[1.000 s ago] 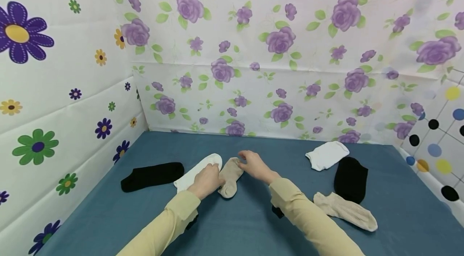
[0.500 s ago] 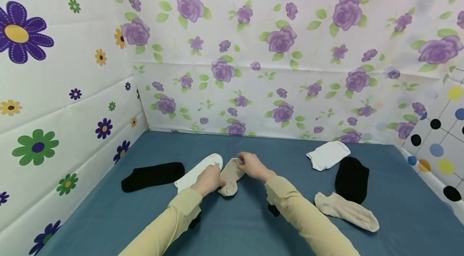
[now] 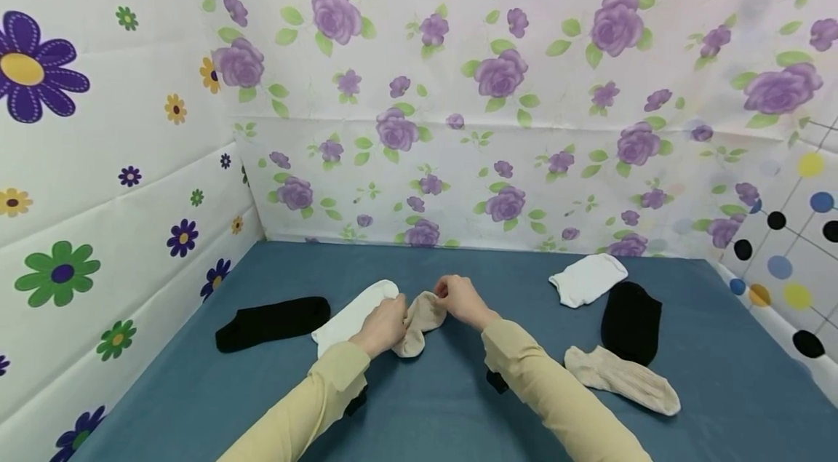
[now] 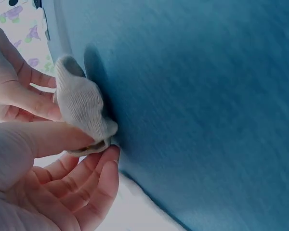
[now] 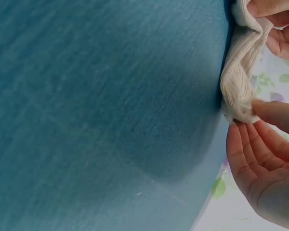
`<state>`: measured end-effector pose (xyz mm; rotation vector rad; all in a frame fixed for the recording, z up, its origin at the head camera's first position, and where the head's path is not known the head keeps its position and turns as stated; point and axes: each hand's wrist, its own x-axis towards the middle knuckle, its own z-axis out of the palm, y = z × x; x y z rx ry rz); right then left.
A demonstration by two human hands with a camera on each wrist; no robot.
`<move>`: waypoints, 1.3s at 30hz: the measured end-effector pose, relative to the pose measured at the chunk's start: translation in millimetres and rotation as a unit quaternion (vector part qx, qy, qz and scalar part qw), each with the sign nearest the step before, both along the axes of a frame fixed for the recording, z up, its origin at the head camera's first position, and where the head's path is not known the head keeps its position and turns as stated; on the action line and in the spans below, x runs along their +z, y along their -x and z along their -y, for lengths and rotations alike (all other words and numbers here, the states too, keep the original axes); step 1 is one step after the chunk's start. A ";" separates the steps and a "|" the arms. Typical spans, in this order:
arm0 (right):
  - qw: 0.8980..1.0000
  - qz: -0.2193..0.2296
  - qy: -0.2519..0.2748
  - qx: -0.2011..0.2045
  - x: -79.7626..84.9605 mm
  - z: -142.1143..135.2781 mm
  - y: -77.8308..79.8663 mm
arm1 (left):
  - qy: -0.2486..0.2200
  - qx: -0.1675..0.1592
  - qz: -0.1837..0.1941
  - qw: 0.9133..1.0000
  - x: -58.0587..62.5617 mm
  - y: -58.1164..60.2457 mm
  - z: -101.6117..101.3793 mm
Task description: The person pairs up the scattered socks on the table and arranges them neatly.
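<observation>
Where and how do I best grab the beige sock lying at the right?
Probably pinch the beige sock by its rounded near end, the right hand coming from the near side: that end lies clear, while the black sock borders its far edge.

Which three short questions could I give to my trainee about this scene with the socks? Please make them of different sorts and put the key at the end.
1. Multiple choice. Which sock do the left hand and the right hand both hold?
A) a black sock
B) the middle beige sock
C) a white sock

2. True or false. In the head view, the white sock on the right lies closer to the rose-patterned backdrop than the loose beige sock does.

3. Count. How many socks show in the head view, the held one included?

Key: 1. B; 2. True; 3. Six.
</observation>
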<state>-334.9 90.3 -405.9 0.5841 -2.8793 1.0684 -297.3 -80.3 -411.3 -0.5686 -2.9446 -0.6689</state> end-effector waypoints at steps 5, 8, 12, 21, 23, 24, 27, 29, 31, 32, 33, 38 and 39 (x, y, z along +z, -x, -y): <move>1.000 -0.011 0.004 -0.007 0.4 -5.3 -1.6 | -0.029 -0.009 -0.041 0.999 -0.8 -0.6 -0.9; 1.000 -0.012 0.018 -0.009 0.8 -9.7 -2.5 | -0.045 -0.007 -0.059 0.997 1.0 0.5 -1.8; 0.999 -0.014 0.030 -0.013 0.3 -16.4 -2.7 | -0.067 0.002 -0.054 0.996 5.6 3.1 -3.3; 0.996 0.012 0.077 -0.037 5.3 -28.8 -4.6 | -0.145 0.027 -0.023 0.989 16.4 6.7 -3.7; 0.995 0.018 0.094 -0.039 6.2 -31.8 -5.6 | -0.162 0.038 -0.013 0.986 17.3 8.1 -4.2; 0.994 0.020 0.101 -0.041 6.5 -33.5 -5.9 | -0.168 0.043 -0.011 0.985 17.5 8.7 -4.3; 0.991 0.024 0.122 -0.050 8.9 -38.9 -7.3 | -0.176 0.057 -0.016 0.983 18.1 12.0 -5.4; 0.989 0.030 0.134 -0.061 11.6 -42.5 -7.9 | -0.179 0.062 -0.027 0.981 18.8 14.4 -6.2; 0.987 0.033 0.140 -0.069 14.5 -46.1 -8.0 | -0.187 0.066 -0.030 0.980 20.1 16.2 -7.2; 0.986 0.035 0.143 -0.072 16.0 -47.8 -8.3 | -0.193 0.068 -0.032 0.978 20.8 16.9 -7.7; 0.986 0.039 0.147 -0.074 17.4 -49.6 -8.5 | -0.200 0.068 -0.029 0.977 21.4 17.5 -8.2; 0.983 0.044 0.161 -0.073 20.7 -58.2 -9.1 | -0.220 0.060 -0.018 0.974 24.2 21.2 -12.0; 0.983 0.044 0.165 -0.074 20.7 -59.8 -8.9 | -0.221 0.057 -0.018 0.974 24.7 22.3 -12.9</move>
